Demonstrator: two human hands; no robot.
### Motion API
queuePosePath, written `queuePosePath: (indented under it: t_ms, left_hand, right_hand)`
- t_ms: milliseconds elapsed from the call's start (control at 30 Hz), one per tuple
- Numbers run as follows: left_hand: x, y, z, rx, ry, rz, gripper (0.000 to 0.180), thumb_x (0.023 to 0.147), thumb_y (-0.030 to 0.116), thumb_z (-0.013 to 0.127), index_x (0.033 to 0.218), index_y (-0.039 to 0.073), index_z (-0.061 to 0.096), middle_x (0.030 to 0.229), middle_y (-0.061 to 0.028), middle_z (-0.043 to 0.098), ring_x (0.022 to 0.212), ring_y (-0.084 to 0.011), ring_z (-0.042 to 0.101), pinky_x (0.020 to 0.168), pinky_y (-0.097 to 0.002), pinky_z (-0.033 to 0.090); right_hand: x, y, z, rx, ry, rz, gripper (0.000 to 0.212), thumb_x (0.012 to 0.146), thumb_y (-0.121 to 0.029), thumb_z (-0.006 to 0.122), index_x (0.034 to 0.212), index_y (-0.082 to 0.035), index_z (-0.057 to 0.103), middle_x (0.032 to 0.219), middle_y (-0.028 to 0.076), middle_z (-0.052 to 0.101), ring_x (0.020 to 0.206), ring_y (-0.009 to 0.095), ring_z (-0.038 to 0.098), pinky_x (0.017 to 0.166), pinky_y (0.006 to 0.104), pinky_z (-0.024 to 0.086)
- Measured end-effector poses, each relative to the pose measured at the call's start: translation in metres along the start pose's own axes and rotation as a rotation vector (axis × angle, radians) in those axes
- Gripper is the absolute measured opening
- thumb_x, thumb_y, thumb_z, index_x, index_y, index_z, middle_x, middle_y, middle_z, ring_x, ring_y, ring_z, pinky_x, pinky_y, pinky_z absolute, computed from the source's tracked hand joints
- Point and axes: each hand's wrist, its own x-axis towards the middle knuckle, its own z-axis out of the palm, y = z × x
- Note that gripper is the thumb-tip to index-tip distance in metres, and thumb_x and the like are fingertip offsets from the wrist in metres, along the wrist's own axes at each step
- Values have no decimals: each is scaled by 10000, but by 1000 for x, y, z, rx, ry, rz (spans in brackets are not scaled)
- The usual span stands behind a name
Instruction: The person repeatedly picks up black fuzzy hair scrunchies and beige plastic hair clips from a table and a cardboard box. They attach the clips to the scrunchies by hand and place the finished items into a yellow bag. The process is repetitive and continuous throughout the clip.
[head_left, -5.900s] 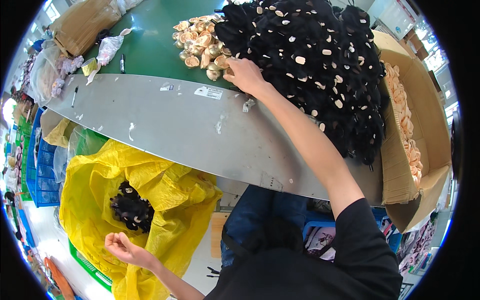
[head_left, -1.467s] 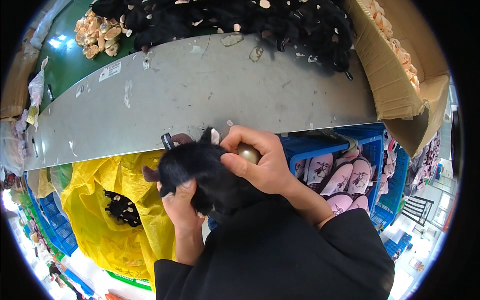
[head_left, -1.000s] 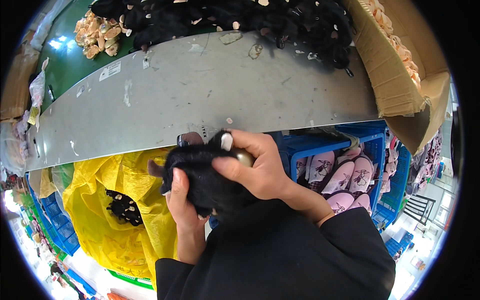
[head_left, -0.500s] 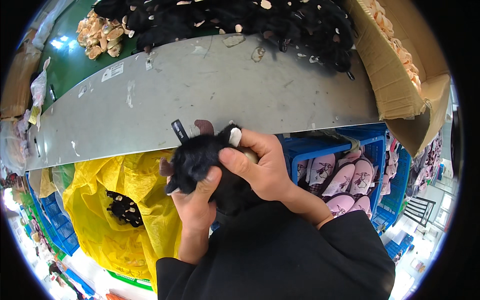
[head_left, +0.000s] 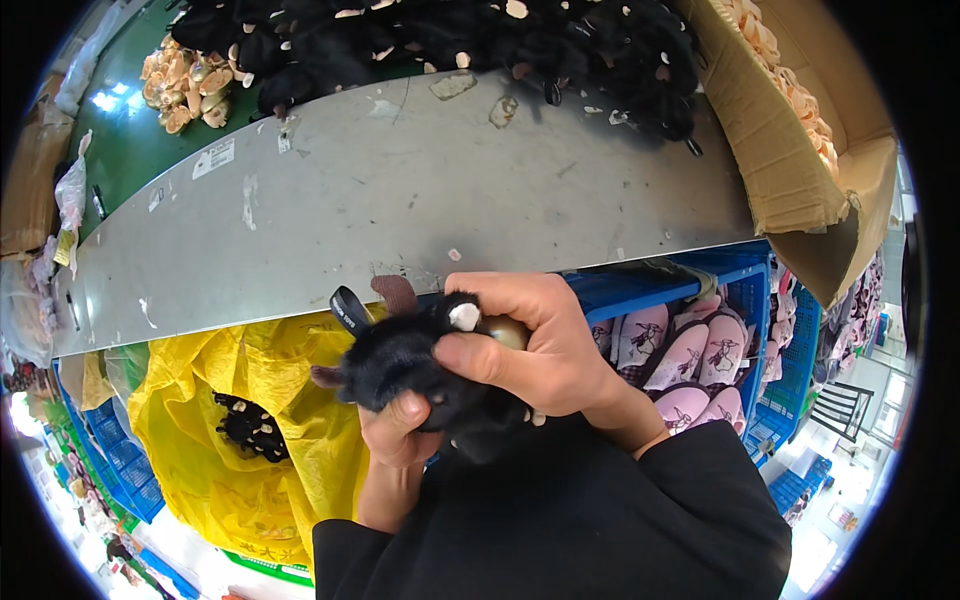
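Worktop and crate near plush

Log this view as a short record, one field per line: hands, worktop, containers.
Left hand: grips black plush piece, thumb on top
Right hand: holds the plush's other side, a gold rounded piece between thumb and fingers
Worktop: grey metal sheet along the near side, green surface beyond
Piles: black plush heap; gold-and-peach pieces left of it
Bag: yellow bag, black items inside
Crate: blue crate, pink slippers inside
Box: cardboard box, peach pieces inside
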Motion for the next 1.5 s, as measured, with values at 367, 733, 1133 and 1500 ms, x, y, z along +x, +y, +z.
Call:
queuePosePath:
  t_ms: [367,733,1133,1500]
  left_hand:
    - [4,16,-2,298,-52,69,605,802,131,802,1313,-49,531,1123,-128,680,1043,-216,657,937,-326,519]
    - [18,7,6,339,348,337,345,890,-17,703,1218,-19,595,1200,-100,650,1042,-174,627,930,-312,501]
    - [9,8,9,349,424,329,207,938,43,692,1131,-5,635,1031,-47,672,915,-127,627,832,-276,502]
    - [8,5,7,386,376,293,157,930,41,701,1071,-12,657,973,-44,686,871,-120,635,801,-266,505]
  right_hand:
    - [9,20,5,59,53,56,228,925,-105,687,792,-10,528,673,21,503,624,73,461,580,253,384]
    - [-5,45,2,406,135,-73,435,928,-151,599,1308,-52,410,1074,125,541,891,179,592,803,316,523]
    - [-3,45,5,-65,-18,-101,347,1002,-151,551,1292,-19,415,986,74,573,738,138,604,582,234,490]
    - [-5,28,8,67,51,73,147,967,-91,646,1088,-10,633,925,46,665,807,74,614,712,209,490]
